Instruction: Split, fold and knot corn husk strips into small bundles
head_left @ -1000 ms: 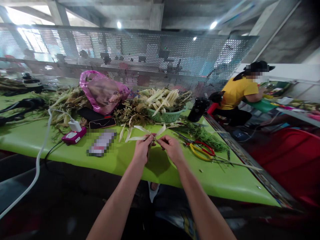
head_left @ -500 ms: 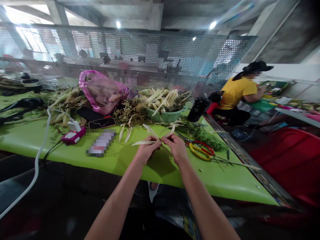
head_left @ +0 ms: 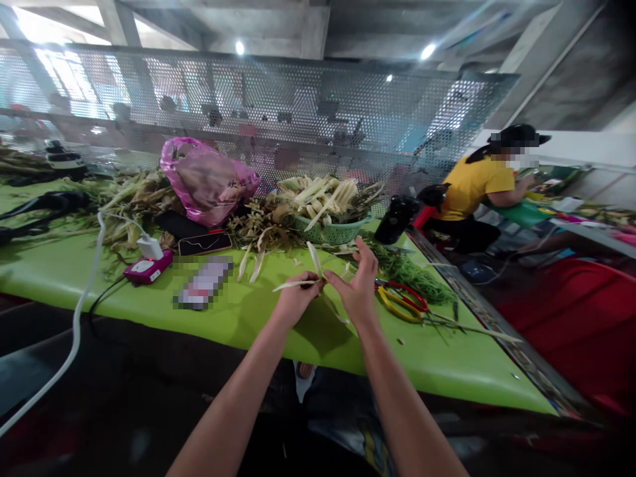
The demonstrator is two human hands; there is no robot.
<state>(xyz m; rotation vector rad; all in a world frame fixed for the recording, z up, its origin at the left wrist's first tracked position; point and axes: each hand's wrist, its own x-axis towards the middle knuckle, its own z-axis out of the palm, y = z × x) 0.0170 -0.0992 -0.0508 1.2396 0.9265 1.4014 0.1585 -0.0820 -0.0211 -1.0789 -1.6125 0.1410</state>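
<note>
My left hand (head_left: 297, 299) is closed in a pinch on a small bundle of pale corn husk strips (head_left: 303, 277) held above the green table (head_left: 233, 311). One strip sticks up, another points left. My right hand (head_left: 358, 281) is just right of it, with its fingers stretched up and its thumb and forefinger at the bundle's knot. Red and yellow-handled scissors (head_left: 402, 301) lie on the table right of my right hand. A green basket (head_left: 330, 230) heaped with husks stands behind my hands.
A pink plastic bag (head_left: 206, 182), a phone (head_left: 205, 244), a pink charger with a white cable (head_left: 148, 268) and husk piles (head_left: 129, 199) lie at the left. Green strands (head_left: 412, 271) spread at the right. A metal mesh screen (head_left: 278, 112) backs the table. A person in yellow (head_left: 472, 189) sits at the right.
My right hand has opened its fingers upward and risen a little. The husk bundle has turned, so one strip now points up. My left hand keeps its pinch.
</note>
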